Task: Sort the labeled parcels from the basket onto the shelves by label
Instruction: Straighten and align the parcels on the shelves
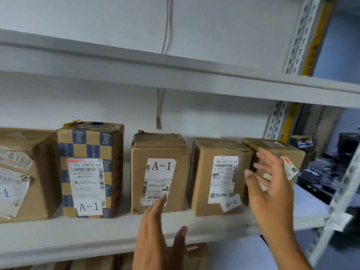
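Several cardboard parcels stand in a row on the white shelf [78, 234], most showing an A-1 label. From the left: a large brown box [25, 176], a blue-checked box [91, 170], a brown box [159, 172], another brown box [220, 176] and a box at the far right [276, 151]. My left hand [155, 234] is raised with straight fingers in front of the middle box, holding nothing. My right hand [270, 190] is spread flat in front of the far-right box, covering most of its front. Whether it touches the box is unclear. The basket is out of view.
An upper shelf [175, 75] runs overhead. A slotted white upright [342, 193] stands at the right, with dark clutter beyond it. More cardboard boxes [196, 254] show on the level below. A cable [158, 112] hangs down the wall behind.
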